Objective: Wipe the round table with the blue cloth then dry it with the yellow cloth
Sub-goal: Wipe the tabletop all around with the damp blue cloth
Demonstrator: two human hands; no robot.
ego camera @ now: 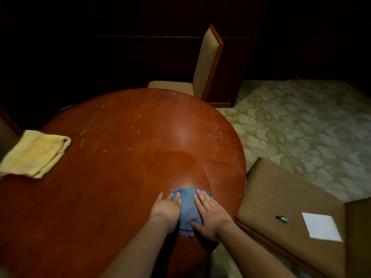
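It looked like a dim dining room in a home. A round wooden table [124,149] filled the frame's centre, an upholstered chair [206,65] stood at upper centre, a floral-patterned carpet [301,125] covered the right, and dark wood panelling [140,47] crossed the top.

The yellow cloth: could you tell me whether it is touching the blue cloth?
Apart. The head view shows the yellow cloth far left, bare table separating it from the blue cloth.

Yellow cloth [34,153] cut off at left edge, small green object [281,218] on chair seat [281,193] unidentifiable
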